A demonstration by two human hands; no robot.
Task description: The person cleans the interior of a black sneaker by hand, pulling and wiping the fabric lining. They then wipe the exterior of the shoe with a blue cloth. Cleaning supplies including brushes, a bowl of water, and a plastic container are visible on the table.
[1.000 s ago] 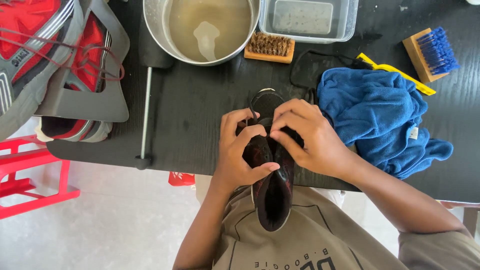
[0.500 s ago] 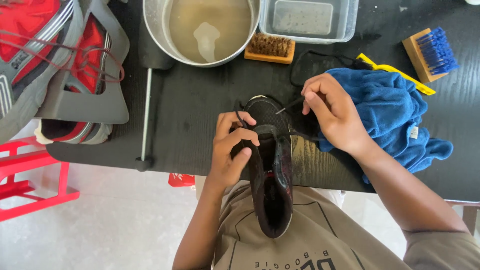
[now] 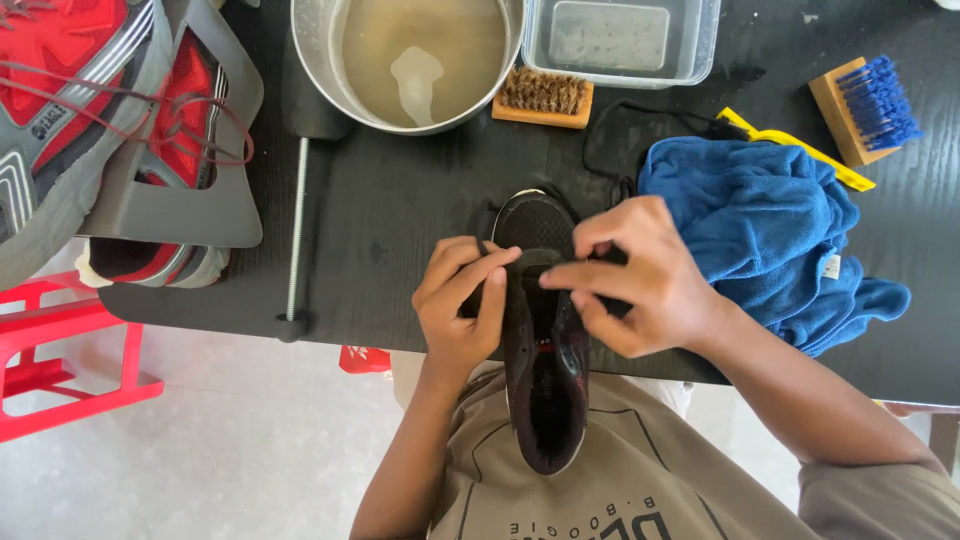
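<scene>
A black shoe with dark red trim lies toe-away on the near edge of the black table, heel against my chest. My left hand grips its left side near the laces, fingers curled over the upper. My right hand is over the tongue, thumb and forefinger pinching a black lace at the shoe's middle. A loose black lace trails across the table beyond the toe.
A metal bowl of murky water and a clear tub stand at the far edge, a wooden brush between them. A blue towel, yellow tool and blue-bristled brush lie right. Red-grey shoes rest left.
My right hand came back from the blue towel side to the shoe's laces. My left hand stayed on the shoe, which shifted slightly.
</scene>
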